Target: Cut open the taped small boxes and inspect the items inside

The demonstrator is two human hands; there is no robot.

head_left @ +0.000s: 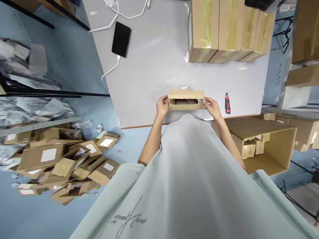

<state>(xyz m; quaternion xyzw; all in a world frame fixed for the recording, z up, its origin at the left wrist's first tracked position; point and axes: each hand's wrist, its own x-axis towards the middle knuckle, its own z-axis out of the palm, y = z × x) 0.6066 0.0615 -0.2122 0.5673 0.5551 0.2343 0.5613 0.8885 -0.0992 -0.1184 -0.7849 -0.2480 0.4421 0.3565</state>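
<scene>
A small cardboard box (186, 107) sits near the table's front edge, its top slit open between two taped flaps. Something inside shows only as dark and pale shapes that I cannot make out. My left hand (162, 106) grips the box's left end, fingers closed at its corner. At the opposite end, my right hand (211, 107) pinches the side by the opening. A red and black box cutter (227, 104) lies on the table to the right of my right hand, apart from it.
Several taped cartons (230, 33) stand at the table's back right. A black phone (121, 39) with a white cable lies back left. Opened boxes (67, 159) are heaped on the floor at left. A large open carton (276, 149) holding smaller boxes stands right, below the table edge.
</scene>
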